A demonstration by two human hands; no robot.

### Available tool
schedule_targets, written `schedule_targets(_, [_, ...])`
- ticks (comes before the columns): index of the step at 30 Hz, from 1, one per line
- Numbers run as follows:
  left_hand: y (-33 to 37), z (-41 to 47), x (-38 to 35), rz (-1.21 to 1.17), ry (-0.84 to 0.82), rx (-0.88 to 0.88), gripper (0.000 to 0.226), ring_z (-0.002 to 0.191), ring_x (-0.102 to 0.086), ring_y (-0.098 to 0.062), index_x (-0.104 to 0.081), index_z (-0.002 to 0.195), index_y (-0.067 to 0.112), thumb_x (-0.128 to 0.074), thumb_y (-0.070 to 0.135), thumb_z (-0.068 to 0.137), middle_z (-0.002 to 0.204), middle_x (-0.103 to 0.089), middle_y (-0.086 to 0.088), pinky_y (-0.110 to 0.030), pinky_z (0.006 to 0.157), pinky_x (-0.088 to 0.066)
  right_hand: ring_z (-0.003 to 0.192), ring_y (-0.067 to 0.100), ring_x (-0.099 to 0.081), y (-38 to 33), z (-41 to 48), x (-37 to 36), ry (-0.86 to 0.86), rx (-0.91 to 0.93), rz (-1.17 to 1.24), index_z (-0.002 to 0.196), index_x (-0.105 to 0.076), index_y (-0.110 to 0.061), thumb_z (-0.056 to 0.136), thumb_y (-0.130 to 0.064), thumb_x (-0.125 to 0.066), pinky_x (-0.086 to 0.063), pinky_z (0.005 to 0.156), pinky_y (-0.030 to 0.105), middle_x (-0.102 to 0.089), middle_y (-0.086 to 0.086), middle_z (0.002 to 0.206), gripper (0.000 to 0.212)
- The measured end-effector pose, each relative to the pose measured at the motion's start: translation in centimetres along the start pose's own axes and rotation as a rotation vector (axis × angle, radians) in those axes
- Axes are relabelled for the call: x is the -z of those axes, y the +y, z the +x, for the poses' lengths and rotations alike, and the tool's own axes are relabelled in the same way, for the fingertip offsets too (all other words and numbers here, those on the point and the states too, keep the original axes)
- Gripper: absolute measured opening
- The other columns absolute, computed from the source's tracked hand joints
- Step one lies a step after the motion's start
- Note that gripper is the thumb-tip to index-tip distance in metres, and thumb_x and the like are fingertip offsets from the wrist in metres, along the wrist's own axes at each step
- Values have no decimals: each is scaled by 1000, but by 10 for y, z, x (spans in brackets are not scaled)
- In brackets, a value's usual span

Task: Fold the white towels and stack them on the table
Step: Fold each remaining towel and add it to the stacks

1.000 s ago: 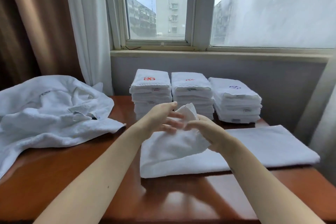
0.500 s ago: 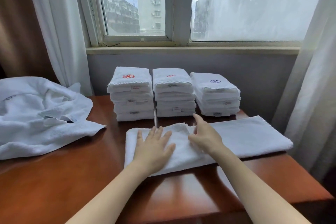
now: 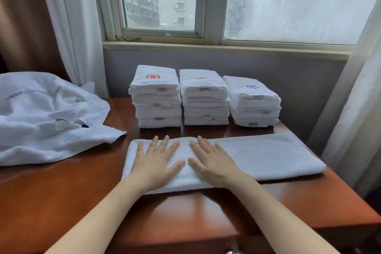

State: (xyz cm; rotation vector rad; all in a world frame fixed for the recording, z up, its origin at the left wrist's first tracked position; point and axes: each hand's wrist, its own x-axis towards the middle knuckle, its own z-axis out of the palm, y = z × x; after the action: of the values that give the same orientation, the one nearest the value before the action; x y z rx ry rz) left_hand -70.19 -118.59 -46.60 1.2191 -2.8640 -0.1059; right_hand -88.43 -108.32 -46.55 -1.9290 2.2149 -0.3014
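A long white towel [image 3: 268,154] lies folded in a strip across the wooden table [image 3: 61,196]. Its left end is doubled over into a thicker layer. My left hand [image 3: 157,162] and my right hand [image 3: 212,162] rest flat on that doubled part, side by side, fingers spread and palms down, holding nothing. Behind the towel stand three stacks of folded white towels: the left stack [image 3: 156,99] with a red emblem, the middle stack [image 3: 205,99], and the right stack [image 3: 253,103] with a purple emblem.
A heap of unfolded white towels [image 3: 47,117] covers the table's left side. A window sill [image 3: 206,47] and wall run behind the stacks. White curtains [image 3: 354,99] hang at the right and left. The table's right edge is close to the towel's end.
One second ago both hands held the towel's left end lifted. They laid it down on the strip and now press flat on it, the right hand having slid beside the left.
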Motion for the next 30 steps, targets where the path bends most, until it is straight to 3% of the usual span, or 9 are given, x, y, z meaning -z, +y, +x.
schedule_targets(8, [-44, -26, 3, -32, 0, 11, 69, 151, 12, -15, 0, 154, 48, -13, 71, 90, 165, 7, 11, -54, 120, 9, 152, 10, 8, -45, 9, -17, 44, 35, 59, 159, -6, -27, 102, -55, -21, 7, 122, 37, 4, -1, 166, 65])
schedule_targets(12, [-29, -21, 13, -204, 117, 35, 55, 152, -7, -13, -30, 151, 43, -20, 59, 99, 163, -21, 10, -53, 121, 4, 148, 8, -20, -30, 1, 4, 72, 43, 293, 152, -36, -31, 103, -48, -35, -18, 119, 33, -23, -10, 162, 52])
schedule_targets(15, [-1, -12, 20, -310, 253, -42, 48, 148, -22, -8, -47, 143, 38, -25, 52, 102, 152, -42, 12, -46, 123, -2, 141, 5, -34, 0, -15, 22, 254, -76, 372, 147, -44, -33, 101, -38, -47, -30, 113, 27, -38, -13, 154, 46])
schedule_targets(20, [65, 13, 22, -377, 272, -263, 41, 144, -29, -2, -53, 139, 36, -39, 48, 102, 147, -47, 18, -28, 115, -28, 136, 19, -42, 67, -53, 43, 484, -383, 198, 145, -49, -20, 97, -21, -51, -31, 111, 31, -51, 0, 147, 48])
schedule_targets(23, [108, 25, 16, -360, 253, -390, 40, 136, -42, -5, -53, 138, 34, -44, 45, 101, 144, -50, 17, -28, 106, -39, 134, 23, -44, 94, -71, 43, 525, -496, 125, 142, -52, -17, 95, -19, -52, -29, 110, 32, -55, 5, 142, 47])
schedule_targets(30, [173, 38, -12, -355, 225, -532, 39, 130, -44, -13, -58, 135, 28, -51, 37, 97, 142, -51, 6, -28, 107, -35, 128, 24, -44, 128, -91, 39, 460, -717, -98, 138, -50, -25, 94, -42, -43, -28, 110, 38, -56, 0, 135, 48])
